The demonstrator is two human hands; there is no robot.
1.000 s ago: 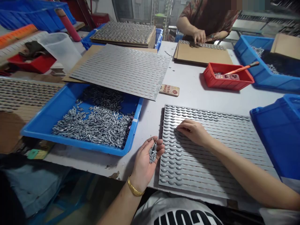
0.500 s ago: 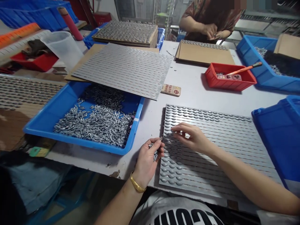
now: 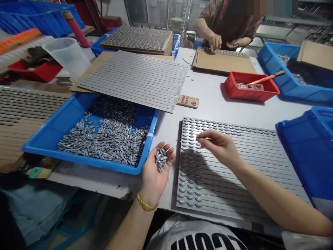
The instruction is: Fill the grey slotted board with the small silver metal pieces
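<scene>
My left hand (image 3: pixel 151 178) is cupped palm up, cradling a heap of small grey spindle-shaped metal pieces (image 3: pixel 161 160). It hovers between the blue tub and a grey slotted board (image 3: pixel 249 173). Above that board's left part, my right hand (image 3: pixel 221 147) has thumb and index finger pinched together at a small grey piece, partly hidden by the fingertips. Rows of the same pieces (image 3: pixel 191 175) lie in the board's grooves along its left side and top edge. The blue tub (image 3: pixel 85 158) to the left holds many loose pieces.
A second slotted board (image 3: pixel 135 80) rests across the tub's back. Behind are a red bin (image 3: pixel 251 91) with an orange-handled tool, a phone-sized patterned slab (image 3: pixel 189 101) and stacked boards (image 3: pixel 137 40). Blue bins (image 3: pixel 307 139) flank the right. Across the table a co-worker's hand (image 3: pixel 214 42) touches a board.
My left hand has turned palm up and opened out, moving left and showing its heap of pieces. My right hand has shifted slightly right, its fingertips closing together. The co-worker's hand has reached down to a board.
</scene>
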